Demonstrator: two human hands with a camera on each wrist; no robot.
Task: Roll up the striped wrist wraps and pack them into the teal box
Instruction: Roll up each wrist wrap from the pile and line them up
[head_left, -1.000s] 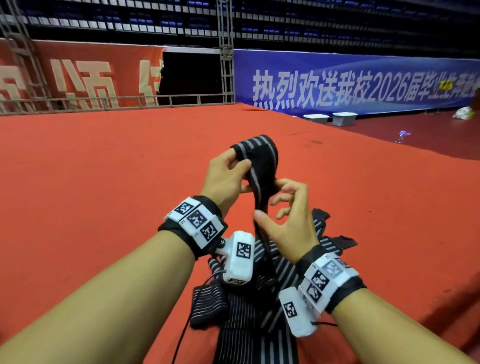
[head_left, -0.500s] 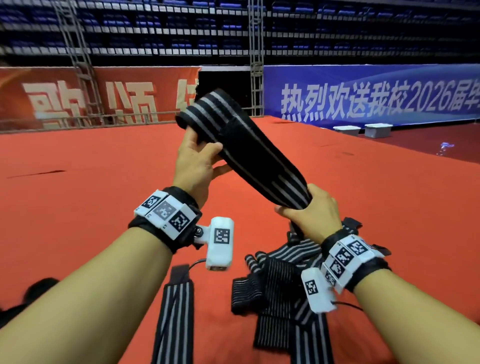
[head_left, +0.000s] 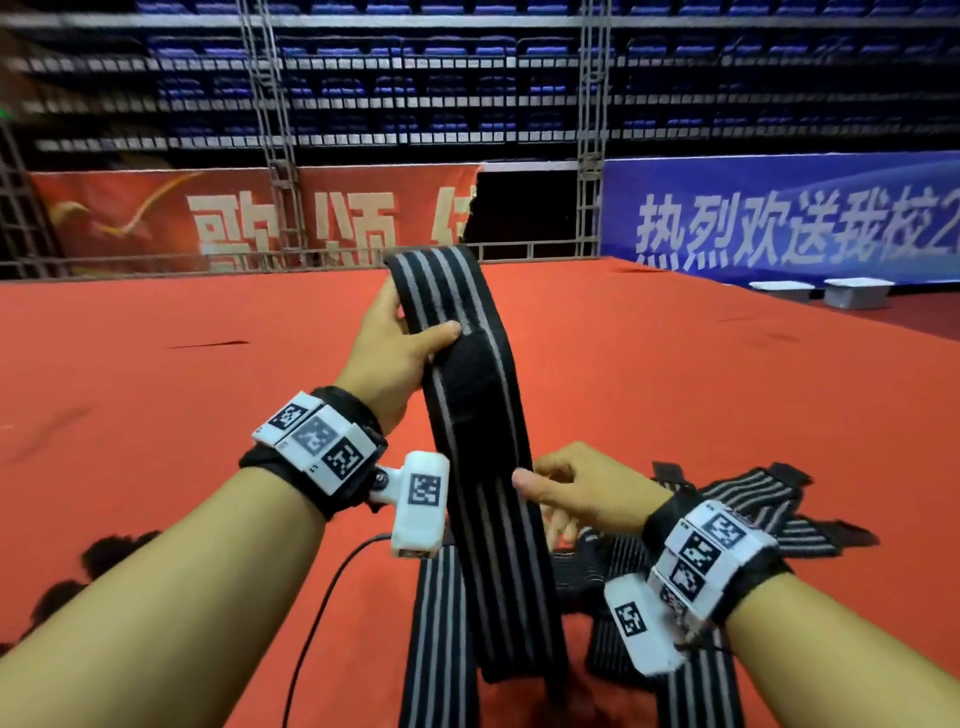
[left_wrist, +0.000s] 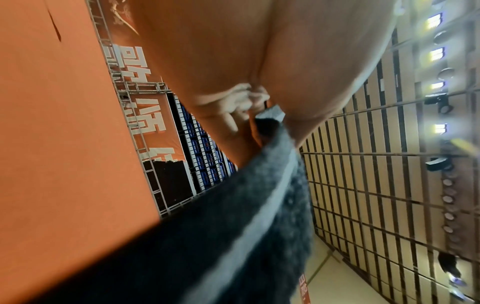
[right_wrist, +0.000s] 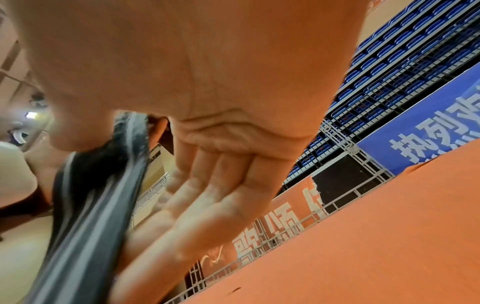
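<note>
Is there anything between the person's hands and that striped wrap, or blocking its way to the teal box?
Nothing visible separates them: the left hand grips the striped wrap near its top, and the right hand pinches it lower down. No teal box shows in any view, so the route to it cannot be judged.

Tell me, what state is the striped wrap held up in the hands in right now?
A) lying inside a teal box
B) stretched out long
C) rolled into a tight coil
B: the left hand grips the wrist wrap near its top, the right hand pinches it lower, and it hangs unrolled.
</note>
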